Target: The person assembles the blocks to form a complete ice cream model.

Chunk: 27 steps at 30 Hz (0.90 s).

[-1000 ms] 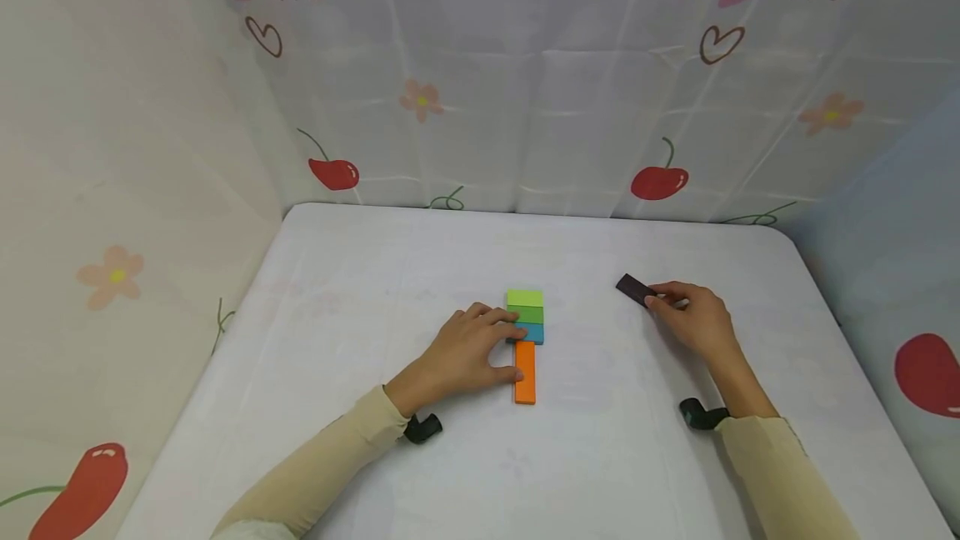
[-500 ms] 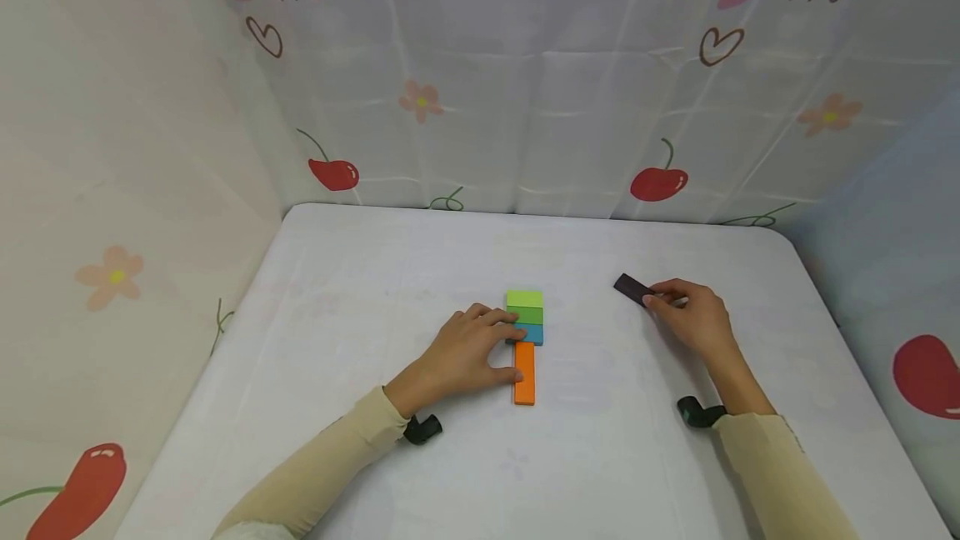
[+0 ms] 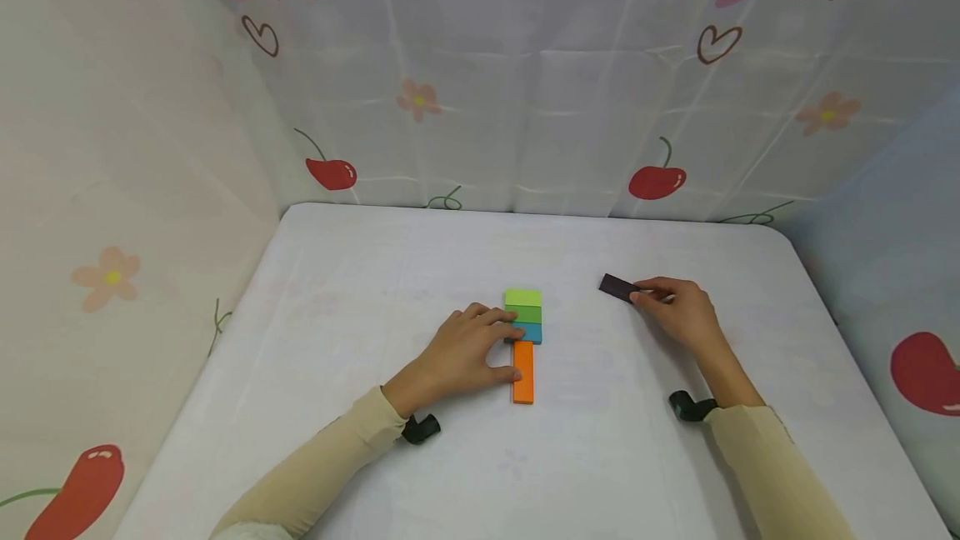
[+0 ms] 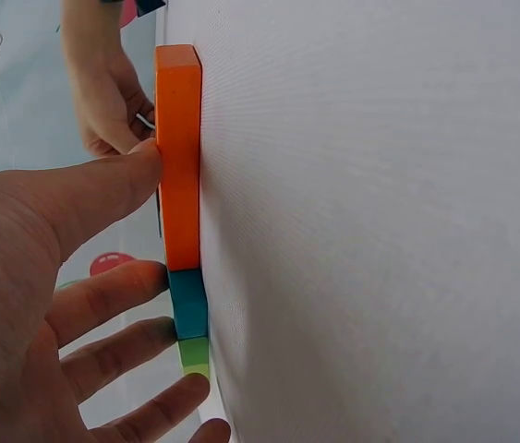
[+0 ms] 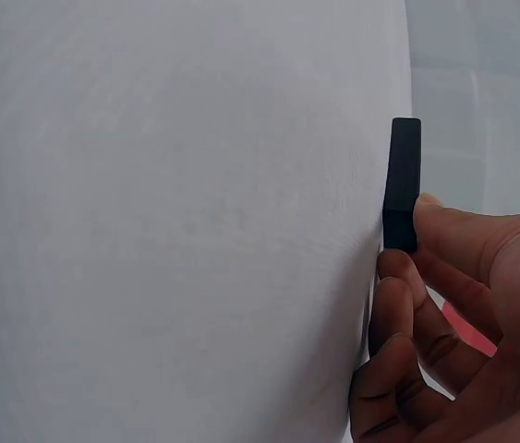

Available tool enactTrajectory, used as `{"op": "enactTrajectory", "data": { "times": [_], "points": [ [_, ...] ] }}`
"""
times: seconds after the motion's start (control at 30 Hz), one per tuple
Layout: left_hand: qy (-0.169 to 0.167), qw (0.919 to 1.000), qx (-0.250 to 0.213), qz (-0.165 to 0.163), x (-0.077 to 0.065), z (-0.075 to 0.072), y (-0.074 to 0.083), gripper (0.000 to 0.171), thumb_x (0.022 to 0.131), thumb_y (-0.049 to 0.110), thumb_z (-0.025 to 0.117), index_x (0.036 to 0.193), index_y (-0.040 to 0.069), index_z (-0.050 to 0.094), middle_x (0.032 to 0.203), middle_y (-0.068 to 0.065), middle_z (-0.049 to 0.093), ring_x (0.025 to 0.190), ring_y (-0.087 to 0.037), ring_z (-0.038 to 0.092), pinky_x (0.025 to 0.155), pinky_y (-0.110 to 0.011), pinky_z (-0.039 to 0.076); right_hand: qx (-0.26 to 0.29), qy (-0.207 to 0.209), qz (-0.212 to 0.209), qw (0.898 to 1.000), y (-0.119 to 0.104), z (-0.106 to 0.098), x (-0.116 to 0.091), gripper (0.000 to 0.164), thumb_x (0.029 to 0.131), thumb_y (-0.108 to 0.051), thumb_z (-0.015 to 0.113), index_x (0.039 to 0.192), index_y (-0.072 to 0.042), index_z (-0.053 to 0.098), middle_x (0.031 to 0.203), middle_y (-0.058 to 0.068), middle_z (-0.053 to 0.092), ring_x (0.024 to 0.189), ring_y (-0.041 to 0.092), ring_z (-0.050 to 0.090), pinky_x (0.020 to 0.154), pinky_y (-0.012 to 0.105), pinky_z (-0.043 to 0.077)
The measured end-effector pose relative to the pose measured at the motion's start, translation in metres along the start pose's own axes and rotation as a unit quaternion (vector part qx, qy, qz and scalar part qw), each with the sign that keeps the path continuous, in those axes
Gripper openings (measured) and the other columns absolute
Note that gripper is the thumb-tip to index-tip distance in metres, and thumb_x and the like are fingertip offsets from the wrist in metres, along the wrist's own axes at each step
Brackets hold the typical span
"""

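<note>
In the head view a light green block (image 3: 522, 297), a green block (image 3: 528, 314) and a blue block (image 3: 532, 332) lie side by side, touching. An orange block (image 3: 523, 373) runs lengthwise from the blue one toward the person. The left hand (image 3: 468, 350) rests along their left side: its thumb touches the orange block, and extended fingertips touch the blue and green ones. To the right, the right hand (image 3: 681, 311) pinches one end of a black block (image 3: 617, 287) between thumb and fingers. In the right wrist view the black block (image 5: 403, 180) is held close to the tabletop.
All the blocks are on or over a white-covered table (image 3: 390, 265). Behind it hangs a pale curtain (image 3: 517, 90) printed with cherries and flowers. Black camera mounts (image 3: 422, 429) sit at both wrists.
The right hand has moved slightly left with the black block, toward the row of blocks. The left hand and the other blocks have stayed in place.
</note>
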State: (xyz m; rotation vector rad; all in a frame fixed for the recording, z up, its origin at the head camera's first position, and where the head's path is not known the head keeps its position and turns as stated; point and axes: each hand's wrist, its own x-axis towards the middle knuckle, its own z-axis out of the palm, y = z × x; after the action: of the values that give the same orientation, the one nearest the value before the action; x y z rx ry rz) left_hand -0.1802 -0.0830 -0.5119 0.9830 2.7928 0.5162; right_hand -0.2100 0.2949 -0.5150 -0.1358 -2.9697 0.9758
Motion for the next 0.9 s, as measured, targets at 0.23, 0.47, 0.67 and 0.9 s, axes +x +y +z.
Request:
{"op": "enactTrajectory", "data": {
  "times": [0.23, 0.47, 0.67, 0.9],
  "points": [
    [0.002, 1.0000, -0.005, -0.003, 0.000, 0.001, 0.000, 0.060, 0.091, 0.057, 0.082, 0.145, 0.032, 0.069, 0.161, 0.006, 0.057, 0.142, -0.022, 0.053, 0.113, -0.049, 0.048, -0.003, -0.015, -0.009, 1.000, -0.007, 0.002, 0.003, 0.039, 0.104, -0.033, 0.073, 0.133, -0.008, 0.076, 0.116, 0.025, 0.075, 0.107, 0.037, 0.067, 0.076, 0.031, 0.046],
    [0.005, 1.0000, -0.006, -0.004, 0.000, 0.001, 0.000, 0.060, 0.091, 0.057, 0.082, 0.144, 0.032, 0.069, 0.161, 0.007, 0.057, 0.142, -0.022, 0.053, 0.113, -0.049, 0.048, -0.004, -0.014, -0.021, 1.000, -0.011, 0.008, 0.005, 0.037, 0.103, -0.030, 0.074, 0.131, -0.007, 0.077, 0.113, 0.023, 0.076, 0.107, 0.037, 0.068, 0.080, 0.035, 0.047],
    [0.008, 1.0000, -0.004, -0.002, -0.001, 0.001, 0.001, 0.060, 0.091, 0.057, 0.082, 0.144, 0.031, 0.070, 0.161, 0.006, 0.058, 0.140, -0.022, 0.054, 0.112, -0.049, 0.048, -0.001, -0.013, -0.035, 0.999, -0.016, 0.013, 0.007, 0.036, 0.102, -0.031, 0.076, 0.129, -0.008, 0.078, 0.110, 0.021, 0.078, 0.105, 0.036, 0.069, 0.080, 0.036, 0.047],
    [0.005, 1.0000, -0.004, -0.002, -0.002, 0.000, 0.001, 0.061, 0.092, 0.058, 0.081, 0.145, 0.031, 0.069, 0.161, 0.006, 0.057, 0.141, -0.022, 0.054, 0.113, -0.048, 0.048, 0.002, -0.021, -0.033, 0.999, -0.024, 0.018, 0.008, 0.035, 0.101, -0.030, 0.076, 0.130, -0.009, 0.078, 0.111, 0.020, 0.078, 0.105, 0.036, 0.069, 0.080, 0.035, 0.047]
  ]
}}
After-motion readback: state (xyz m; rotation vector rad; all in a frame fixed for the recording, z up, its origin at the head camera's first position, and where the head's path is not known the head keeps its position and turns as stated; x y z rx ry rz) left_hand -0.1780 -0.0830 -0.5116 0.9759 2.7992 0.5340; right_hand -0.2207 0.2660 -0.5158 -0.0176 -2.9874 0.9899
